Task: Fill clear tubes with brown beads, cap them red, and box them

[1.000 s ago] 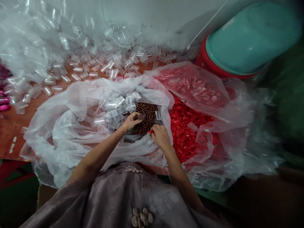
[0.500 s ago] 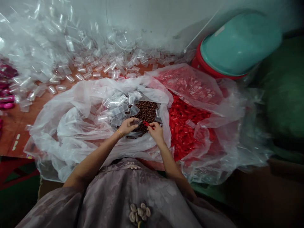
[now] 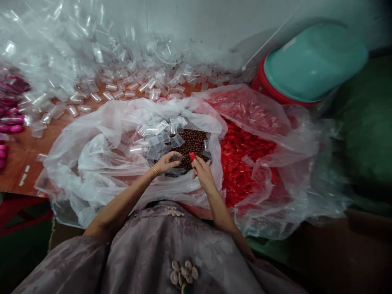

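My left hand (image 3: 167,162) is over the near left edge of the brown beads (image 3: 192,143), its fingers curled round a small clear plastic piece. Just to its right, my right hand (image 3: 202,171) pinches a small red piece (image 3: 192,156) between thumb and fingers. The hands are apart, with a narrow gap between them. Clear plastic pieces (image 3: 156,139) lie beside and partly on the beads, inside an opened white plastic bag (image 3: 101,163). To the right, many red pieces (image 3: 241,159) fill another clear bag.
Loose clear pieces (image 3: 76,73) are heaped along the wall on the orange table (image 3: 18,159). Magenta pieces (image 3: 12,122) lie at the far left. A teal basin (image 3: 315,61) leans over a red one (image 3: 260,79) at the back right.
The hands have drawn slightly apart. The red piece in my right hand now points upward and stands clear of my left hand. The whole view has shifted a little.
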{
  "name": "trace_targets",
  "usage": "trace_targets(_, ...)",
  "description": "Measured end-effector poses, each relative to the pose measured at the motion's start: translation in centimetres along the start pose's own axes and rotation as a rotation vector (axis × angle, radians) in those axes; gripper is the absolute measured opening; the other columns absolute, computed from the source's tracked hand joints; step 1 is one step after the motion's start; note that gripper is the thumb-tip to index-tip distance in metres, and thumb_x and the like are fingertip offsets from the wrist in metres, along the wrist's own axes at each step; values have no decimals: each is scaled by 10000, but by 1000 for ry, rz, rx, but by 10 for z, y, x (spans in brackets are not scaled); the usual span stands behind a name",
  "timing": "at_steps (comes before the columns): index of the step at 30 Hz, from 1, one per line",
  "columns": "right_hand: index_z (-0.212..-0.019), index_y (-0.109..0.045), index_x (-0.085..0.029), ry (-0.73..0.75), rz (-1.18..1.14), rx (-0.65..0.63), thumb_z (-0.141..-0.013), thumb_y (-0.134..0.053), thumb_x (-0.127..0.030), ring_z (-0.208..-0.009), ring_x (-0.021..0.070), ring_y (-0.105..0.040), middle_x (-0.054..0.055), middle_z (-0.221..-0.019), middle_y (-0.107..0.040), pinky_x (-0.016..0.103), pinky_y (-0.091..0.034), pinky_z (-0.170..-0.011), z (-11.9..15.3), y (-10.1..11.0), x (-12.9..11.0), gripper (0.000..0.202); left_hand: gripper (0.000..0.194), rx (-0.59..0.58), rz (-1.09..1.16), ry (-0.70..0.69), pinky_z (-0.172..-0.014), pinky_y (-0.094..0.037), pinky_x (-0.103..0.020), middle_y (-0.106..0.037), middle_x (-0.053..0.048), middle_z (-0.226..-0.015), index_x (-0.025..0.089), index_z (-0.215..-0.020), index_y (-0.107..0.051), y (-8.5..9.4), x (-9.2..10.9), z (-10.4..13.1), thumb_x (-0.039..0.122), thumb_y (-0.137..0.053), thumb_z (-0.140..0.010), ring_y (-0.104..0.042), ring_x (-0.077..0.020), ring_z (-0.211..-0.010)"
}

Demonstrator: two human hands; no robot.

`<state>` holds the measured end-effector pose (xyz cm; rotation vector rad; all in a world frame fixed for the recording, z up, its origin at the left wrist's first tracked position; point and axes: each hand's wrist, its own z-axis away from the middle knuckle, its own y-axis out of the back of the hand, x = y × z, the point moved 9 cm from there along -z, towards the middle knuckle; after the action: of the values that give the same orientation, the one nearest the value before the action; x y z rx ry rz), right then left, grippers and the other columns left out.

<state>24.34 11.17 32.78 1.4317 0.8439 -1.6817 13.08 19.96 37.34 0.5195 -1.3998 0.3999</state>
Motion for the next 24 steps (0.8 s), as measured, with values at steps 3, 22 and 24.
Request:
trace_targets(3, -1198, -521, -201, 64, 37, 2, -819, -421, -522, -481, 89, -472, -10, -746, -573, 220, -443, -437, 7, -3, -13, 506, 534, -36, -38, -7, -753, -425, -260, -579, -45, -889, 127, -995, -554, -8, 6, 2, 520, -694, -663, -520, -123, -781)
trace_targets(22, -1242, -566, -176, 307, 494, -239, -876, -335, -433, -871, 225, -656, 89, -986, -698, 347, -517, -762, 45, -27, -43, 503, 204, 19, -996, 206, -601, -397, -276, -612, -52, -688, 175, -784, -632, -28, 22, 26, 343, -566, -690, -579, -201, -654)
trace_targets(24, -1228, -578, -164, 329, 569, -276, -874, -329, -447, -877, 243, -654, 115, -1013, -693, 362, -510, -767, 51, -29, -43, 517, 211, -3, -1033, 204, -596, -395, -281, -620, -70, -689, 170, -789, -639, -31, 22, 32, 340, -573, -683, -591, -216, -663)
